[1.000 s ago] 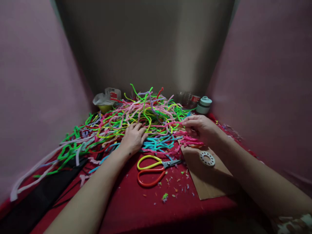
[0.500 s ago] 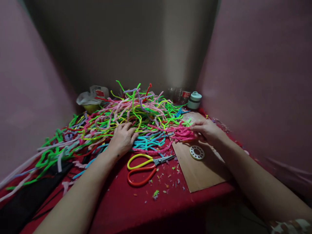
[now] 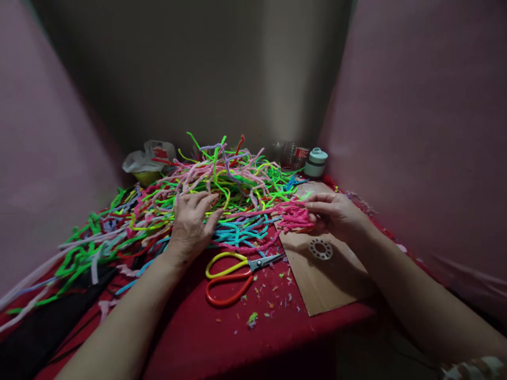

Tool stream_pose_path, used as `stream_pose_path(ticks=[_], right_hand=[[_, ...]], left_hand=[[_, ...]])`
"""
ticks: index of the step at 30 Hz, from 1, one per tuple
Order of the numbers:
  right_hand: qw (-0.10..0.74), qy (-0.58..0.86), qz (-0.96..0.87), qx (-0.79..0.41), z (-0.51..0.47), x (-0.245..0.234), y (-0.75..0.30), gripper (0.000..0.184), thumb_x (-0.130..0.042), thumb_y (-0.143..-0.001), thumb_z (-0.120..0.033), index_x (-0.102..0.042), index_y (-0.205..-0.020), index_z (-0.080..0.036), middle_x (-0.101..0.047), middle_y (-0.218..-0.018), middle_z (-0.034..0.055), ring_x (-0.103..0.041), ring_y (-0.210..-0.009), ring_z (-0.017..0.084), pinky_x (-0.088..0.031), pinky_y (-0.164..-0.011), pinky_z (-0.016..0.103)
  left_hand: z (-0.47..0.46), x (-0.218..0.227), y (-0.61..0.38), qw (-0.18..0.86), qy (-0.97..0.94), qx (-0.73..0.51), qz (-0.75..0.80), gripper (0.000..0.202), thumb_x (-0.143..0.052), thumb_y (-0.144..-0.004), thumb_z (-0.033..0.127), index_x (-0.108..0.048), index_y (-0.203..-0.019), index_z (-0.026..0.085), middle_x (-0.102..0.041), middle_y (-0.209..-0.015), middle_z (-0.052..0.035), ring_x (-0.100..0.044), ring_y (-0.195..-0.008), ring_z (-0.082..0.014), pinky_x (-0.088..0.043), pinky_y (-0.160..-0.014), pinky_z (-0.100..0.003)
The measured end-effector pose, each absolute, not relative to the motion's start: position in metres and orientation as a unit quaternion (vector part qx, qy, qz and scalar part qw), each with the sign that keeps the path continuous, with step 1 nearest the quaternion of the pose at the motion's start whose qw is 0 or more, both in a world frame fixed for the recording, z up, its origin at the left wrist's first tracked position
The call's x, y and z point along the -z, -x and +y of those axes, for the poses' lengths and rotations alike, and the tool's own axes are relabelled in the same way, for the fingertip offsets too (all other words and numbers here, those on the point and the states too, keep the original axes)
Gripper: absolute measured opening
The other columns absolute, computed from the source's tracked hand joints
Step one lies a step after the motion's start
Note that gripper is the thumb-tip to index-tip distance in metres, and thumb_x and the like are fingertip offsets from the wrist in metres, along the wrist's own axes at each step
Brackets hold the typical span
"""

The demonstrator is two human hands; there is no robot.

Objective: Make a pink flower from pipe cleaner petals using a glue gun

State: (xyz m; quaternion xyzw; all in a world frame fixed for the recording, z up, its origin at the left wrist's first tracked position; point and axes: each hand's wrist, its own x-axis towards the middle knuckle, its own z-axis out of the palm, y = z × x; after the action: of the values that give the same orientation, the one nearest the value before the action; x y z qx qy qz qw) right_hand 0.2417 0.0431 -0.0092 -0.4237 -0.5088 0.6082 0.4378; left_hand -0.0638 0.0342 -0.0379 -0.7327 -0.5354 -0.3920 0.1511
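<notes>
My left hand is raised a little at the front of a big tangled heap of coloured pipe cleaners, thumb and fingers apart, nothing visible between them. At the heap's right side, my right hand pinches the edge of a bunch of pink pipe cleaners. One long pink strand runs left from that bunch towards my left hand. Light blue pipe cleaners lie between the hands. Scissors with one yellow and one red handle rest in front, blades slightly parted and pointing right.
Under my right hand lies a cardboard sheet bearing a white disc with holes. Small fluff scraps dot the red cloth. A pale green jar and a plastic bottle stand behind, with a yellow bowl at back left.
My left hand has lifted off the pipe cleaners and shifted slightly left, its thumb and fingers wider apart. My right hand stays at the pink bunch, moved slightly left.
</notes>
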Motion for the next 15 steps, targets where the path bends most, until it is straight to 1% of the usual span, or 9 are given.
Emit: stream_pose_path(ticks=[1,3,5,6,8,10,13,14,15], right_hand=[[0.447,0.411,-0.511,-0.609,0.040,0.008,-0.238,0.019,-0.071,-0.065,-0.028,-0.058,-0.074,-0.016,-0.054,-0.047,-0.0043,-0.039,-0.032,0.004,-0.024,-0.032,0.017],[0.464,0.390,-0.520,-0.602,0.032,0.004,-0.228,0.019,-0.069,-0.068,-0.029,-0.058,-0.076,-0.017,-0.055,-0.050,-0.0039,-0.041,-0.034,0.005,-0.024,-0.033,0.017],[0.483,0.368,-0.544,-0.578,0.024,0.001,-0.216,0.017,-0.067,-0.071,-0.031,-0.059,-0.078,-0.017,-0.058,-0.054,-0.0032,-0.042,-0.036,0.004,-0.026,-0.034,0.017],[0.496,0.357,-0.558,-0.561,0.020,-0.001,-0.210,0.017,-0.065,-0.072,-0.031,-0.059,-0.078,-0.017,-0.058,-0.055,-0.0030,-0.042,-0.037,0.004,-0.027,-0.035,0.018],[0.509,0.341,-0.586,-0.530,0.014,-0.003,-0.197,0.015,-0.063,-0.074,-0.031,-0.060,-0.079,-0.016,-0.058,-0.057,-0.0028,-0.042,-0.039,0.004,-0.029,-0.037,0.019],[0.508,0.342,-0.606,-0.507,0.009,-0.003,-0.184,0.013,-0.061,-0.075,-0.029,-0.061,-0.078,-0.016,-0.057,-0.056,-0.0027,-0.042,-0.041,0.005,-0.031,-0.039,0.020],[0.512,0.352,-0.613,-0.489,0.005,-0.001,-0.168,0.009,-0.060,-0.076,-0.025,-0.062,-0.075,-0.016,-0.056,-0.056,-0.0026,-0.044,-0.046,0.006,-0.034,-0.044,0.021],[0.513,0.354,-0.612,-0.487,0.005,0.000,-0.163,0.008,-0.060,-0.075,-0.024,-0.062,-0.074,-0.016,-0.056,-0.056,-0.0025,-0.046,-0.049,0.006,-0.036,-0.047,0.021],[0.510,0.355,-0.612,-0.489,0.005,0.001,-0.159,0.007,-0.060,-0.074,-0.023,-0.062,-0.073,-0.016,-0.057,-0.056,-0.0023,-0.048,-0.051,0.007,-0.039,-0.050,0.022]], left_hand=[[0.029,0.032,0.059,0.113,0.705,0.442,-0.543,0.029,-0.053,-0.080,0.037,-0.063,-0.100,0.018,-0.063,-0.101,-0.0097,-0.051,-0.102,-0.0252,-0.039,-0.091,-0.042],[0.019,0.022,0.049,-0.058,0.644,0.519,-0.559,0.025,-0.052,-0.079,0.038,-0.062,-0.091,0.017,-0.063,-0.084,-0.0053,-0.058,-0.077,-0.0177,-0.047,-0.070,-0.031],[0.012,0.017,0.044,-0.238,0.563,0.548,-0.571,0.029,-0.055,-0.076,0.041,-0.058,-0.092,0.016,-0.058,-0.064,-0.0001,-0.053,-0.054,-0.0122,-0.041,-0.050,-0.023],[0.010,0.015,0.042,-0.313,0.534,0.550,-0.560,0.032,-0.056,-0.076,0.043,-0.057,-0.094,0.016,-0.056,-0.059,0.0014,-0.050,-0.047,-0.0104,-0.037,-0.045,-0.021],[0.006,0.014,0.042,-0.431,0.506,0.537,-0.519,0.037,-0.056,-0.075,0.045,-0.056,-0.097,0.014,-0.056,-0.057,0.0012,-0.046,-0.043,-0.0086,-0.034,-0.041,-0.020],[0.002,0.013,0.043,-0.509,0.515,0.508,-0.467,0.037,-0.060,-0.073,0.040,-0.057,-0.098,0.014,-0.060,-0.064,-0.0012,-0.048,-0.045,-0.0078,-0.036,-0.043,-0.020],[-0.006,0.008,0.041,-0.551,0.555,0.459,-0.421,0.041,-0.070,-0.064,0.024,-0.059,-0.103,0.017,-0.063,-0.076,-0.0018,-0.052,-0.055,-0.0085,-0.041,-0.050,-0.020],[-0.009,0.007,0.040,-0.550,0.567,0.451,-0.416,0.044,-0.071,-0.062,0.021,-0.060,-0.104,0.018,-0.063,-0.079,-0.0017,-0.054,-0.058,-0.0095,-0.041,-0.052,-0.021],[-0.011,0.007,0.038,-0.539,0.574,0.453,-0.418,0.041,-0.071,-0.063,0.021,-0.061,-0.103,0.019,-0.063,-0.079,-0.0017,-0.054,-0.061,-0.0104,-0.041,-0.053,-0.021]])
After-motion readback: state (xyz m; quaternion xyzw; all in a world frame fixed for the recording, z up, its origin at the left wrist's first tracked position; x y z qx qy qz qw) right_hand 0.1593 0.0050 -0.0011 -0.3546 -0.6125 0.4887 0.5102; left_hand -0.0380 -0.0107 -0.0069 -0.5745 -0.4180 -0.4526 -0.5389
